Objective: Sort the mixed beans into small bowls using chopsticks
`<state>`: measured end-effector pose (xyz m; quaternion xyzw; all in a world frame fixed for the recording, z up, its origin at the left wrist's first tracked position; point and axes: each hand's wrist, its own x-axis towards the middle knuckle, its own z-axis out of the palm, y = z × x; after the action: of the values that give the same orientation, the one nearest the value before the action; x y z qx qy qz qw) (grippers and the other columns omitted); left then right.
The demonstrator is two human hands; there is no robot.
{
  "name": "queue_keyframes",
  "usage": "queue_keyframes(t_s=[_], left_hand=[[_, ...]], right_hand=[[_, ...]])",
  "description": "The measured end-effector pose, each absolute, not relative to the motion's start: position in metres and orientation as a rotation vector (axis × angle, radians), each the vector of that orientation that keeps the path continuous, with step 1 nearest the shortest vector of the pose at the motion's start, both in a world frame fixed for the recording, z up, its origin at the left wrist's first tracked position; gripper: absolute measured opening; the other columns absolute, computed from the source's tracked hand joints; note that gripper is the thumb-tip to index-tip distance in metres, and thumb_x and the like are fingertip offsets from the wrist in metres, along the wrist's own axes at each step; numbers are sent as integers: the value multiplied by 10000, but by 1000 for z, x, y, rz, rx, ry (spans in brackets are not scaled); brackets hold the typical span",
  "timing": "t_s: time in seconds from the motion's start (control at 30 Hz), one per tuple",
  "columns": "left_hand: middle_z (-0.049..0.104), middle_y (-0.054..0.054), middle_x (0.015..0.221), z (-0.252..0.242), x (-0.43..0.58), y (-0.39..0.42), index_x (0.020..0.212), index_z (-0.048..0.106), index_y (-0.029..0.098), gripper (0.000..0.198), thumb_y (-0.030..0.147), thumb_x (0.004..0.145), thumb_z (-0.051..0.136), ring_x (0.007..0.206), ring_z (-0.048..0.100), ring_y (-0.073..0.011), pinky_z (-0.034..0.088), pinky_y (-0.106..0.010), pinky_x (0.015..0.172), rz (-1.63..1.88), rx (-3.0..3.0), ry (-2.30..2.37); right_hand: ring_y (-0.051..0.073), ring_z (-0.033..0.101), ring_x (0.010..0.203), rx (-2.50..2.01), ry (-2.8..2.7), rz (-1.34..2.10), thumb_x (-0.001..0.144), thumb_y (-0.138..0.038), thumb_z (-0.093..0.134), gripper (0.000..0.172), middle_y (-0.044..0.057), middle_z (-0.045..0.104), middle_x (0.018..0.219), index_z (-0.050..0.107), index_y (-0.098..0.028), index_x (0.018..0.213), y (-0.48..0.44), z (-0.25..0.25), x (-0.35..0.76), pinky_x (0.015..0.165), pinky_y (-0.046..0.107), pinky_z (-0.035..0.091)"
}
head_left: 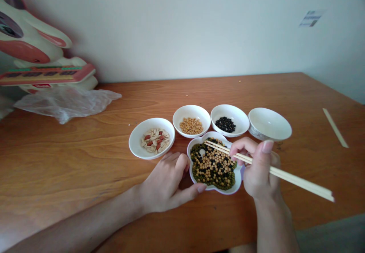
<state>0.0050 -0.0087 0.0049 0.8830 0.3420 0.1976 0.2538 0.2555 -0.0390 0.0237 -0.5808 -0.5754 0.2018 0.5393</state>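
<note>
A pair of wooden chopsticks [296, 179] is in my right hand [261, 169], its fingers closed round them. The tips touch down among the mixed beans [215, 163] near the back of a white flower-shaped dish [237, 184]. Green, black and tan beans are mingled there, with one pale round piece near the left. My left hand [168, 181] grips the dish's left edge, curled fingers at the side and thumb along the front rim. Behind the dish stand a bowl of peanuts [155, 140], a bowl of yellow beans [191, 125] and a bowl of black beans [225, 124].
A white bowl [269, 122] with nothing visible inside stands at the row's right end. Farther right lies a pale flat stick [335, 127]. A cow-shaped toy keyboard [42, 74] and a clear plastic bag [65, 103] sit back left. A wall rises behind the wooden table [71, 150].
</note>
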Motion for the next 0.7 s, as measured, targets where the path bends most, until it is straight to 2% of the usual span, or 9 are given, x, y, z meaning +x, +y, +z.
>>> queue_keyframes(t_s=[0.7], left_hand=[[652,-38,857,4,5,-9,969,500,237,367,571,1005,648,729,616,-221,496,-356,654,567,2399,924]], right_hand=[[180,548,557,-1372,-1361,528,1077,-760,146,850,37,591,569,685,-237,680,-37,24,251,522,332,385]])
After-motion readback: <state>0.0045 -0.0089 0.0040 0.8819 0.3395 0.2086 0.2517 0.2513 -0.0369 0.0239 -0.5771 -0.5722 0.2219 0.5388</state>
